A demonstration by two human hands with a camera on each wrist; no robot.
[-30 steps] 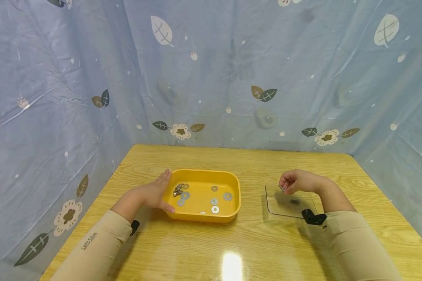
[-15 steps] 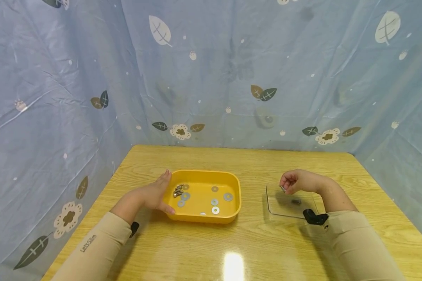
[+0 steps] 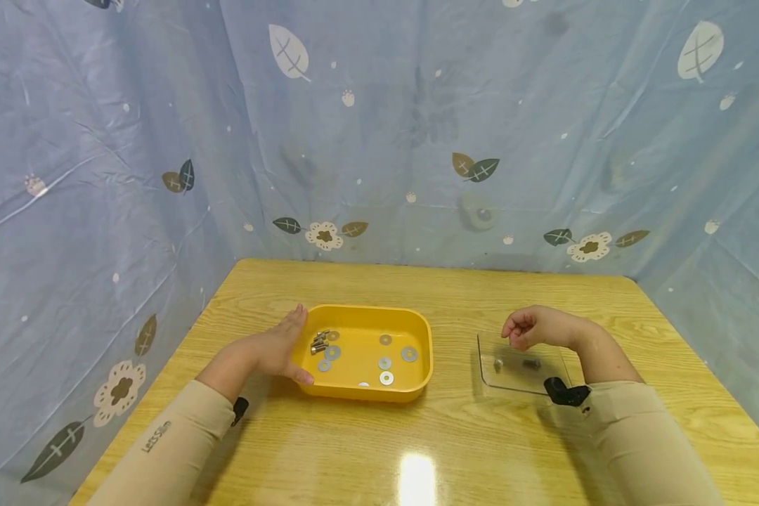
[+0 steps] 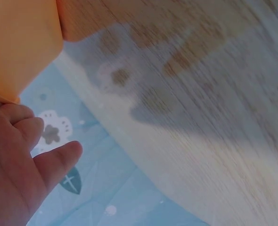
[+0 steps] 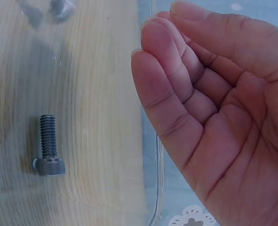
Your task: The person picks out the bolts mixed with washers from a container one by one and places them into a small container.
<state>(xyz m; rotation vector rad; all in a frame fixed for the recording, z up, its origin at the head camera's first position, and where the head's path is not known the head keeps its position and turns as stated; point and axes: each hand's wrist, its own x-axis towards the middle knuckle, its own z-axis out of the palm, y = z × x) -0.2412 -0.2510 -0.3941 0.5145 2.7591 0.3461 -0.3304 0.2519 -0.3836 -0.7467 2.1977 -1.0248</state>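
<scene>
Out of the right hand (image 3: 540, 328) comes a small shiny metal piece (image 3: 498, 364), which now sits on the clear plate (image 3: 520, 379) and not between the fingertips. Beside it, a bit apart, a bolt (image 5: 49, 146) lies on its side on the same plate. I can't tell if the shiny piece stands up or lies down; it looks too tiny and blurry. The yellow tray (image 3: 354, 393) is next to the plate, with some bolts (image 3: 319, 346) and flat rings inside. The left hand (image 3: 275, 350) rests on the tray's left end, maybe so the tray won't slide. Its thumb is at the near corner and its fingers reach to the far corner, spread wide apart. The right hand hangs over the far part of the plate, wrist bent, pointing left. Its fingers curl softly, side by side, and hold nothing. I can't tell if the thumb touches them.
</scene>
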